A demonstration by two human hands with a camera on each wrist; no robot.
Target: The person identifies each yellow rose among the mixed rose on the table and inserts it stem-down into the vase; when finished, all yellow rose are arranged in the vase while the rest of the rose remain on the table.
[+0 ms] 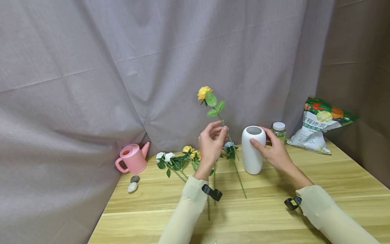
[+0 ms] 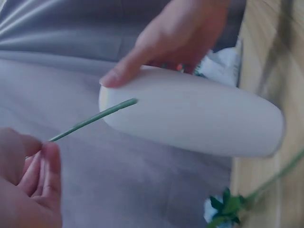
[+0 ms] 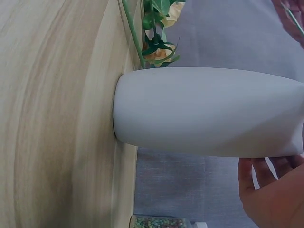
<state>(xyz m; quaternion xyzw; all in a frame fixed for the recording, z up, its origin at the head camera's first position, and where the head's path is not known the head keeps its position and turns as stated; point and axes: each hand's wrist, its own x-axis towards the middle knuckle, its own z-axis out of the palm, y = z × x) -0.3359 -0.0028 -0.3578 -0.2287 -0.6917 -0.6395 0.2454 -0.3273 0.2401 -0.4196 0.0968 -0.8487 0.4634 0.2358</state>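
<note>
My left hand [image 1: 211, 145] pinches the green stem [image 2: 92, 118] of a yellow rose [image 1: 204, 93] between thumb and fingertips. The bloom and its leaves stand above the hand, and the bare stem end slants down toward the vase. In the left wrist view that end overlaps the vase's side near the top. The tall white vase [image 1: 253, 156] stands upright on the table, its round mouth facing up. My right hand [image 1: 275, 152] grips it near the rim, thumb on the front and fingers behind, partly hidden.
White roses [image 1: 169, 156], yellow roses [image 1: 188, 149] and a blue flower [image 1: 229, 145] lie on the wooden table [image 1: 274, 206]. A pink watering can [image 1: 134, 159] and two stones [image 1: 132, 187] sit left. Behind the right hand are a white-lidded jar [image 1: 278, 127] and a printed bag [image 1: 313, 130].
</note>
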